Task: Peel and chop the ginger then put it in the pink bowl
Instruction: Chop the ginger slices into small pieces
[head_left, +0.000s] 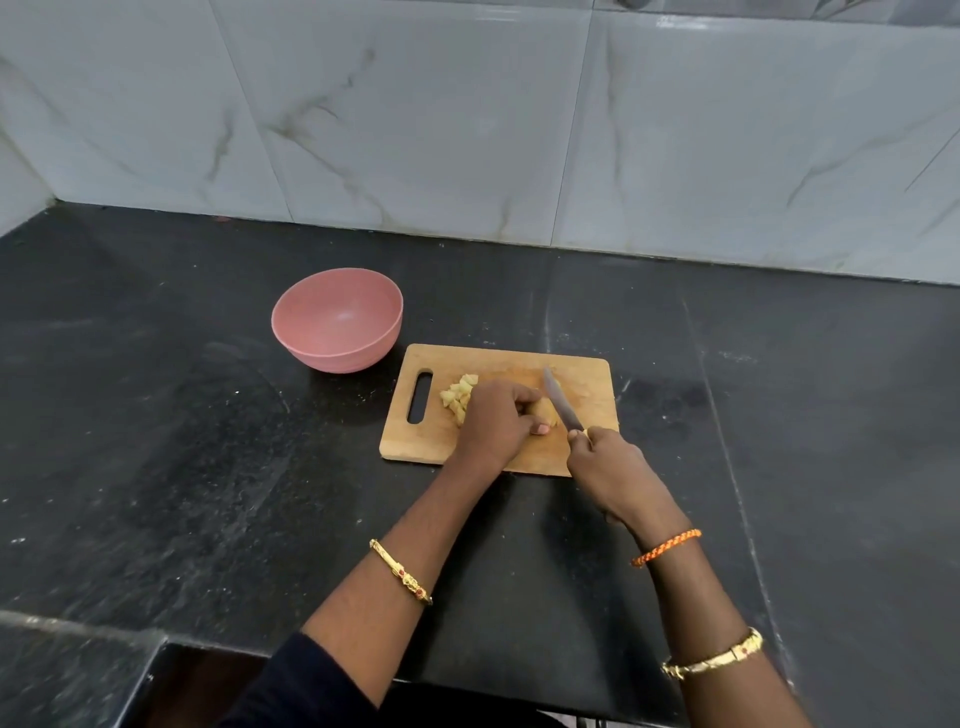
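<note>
A wooden cutting board lies on the black counter. My left hand grips a piece of ginger on the board, fingers curled over it. A small heap of chopped ginger lies just left of that hand. My right hand holds a knife by its handle, the blade angled up and left against the ginger piece. The pink bowl stands empty to the upper left of the board.
The black stone counter stretches wide on both sides. A marble-tiled wall rises behind it. The counter's front edge drops away at the lower left.
</note>
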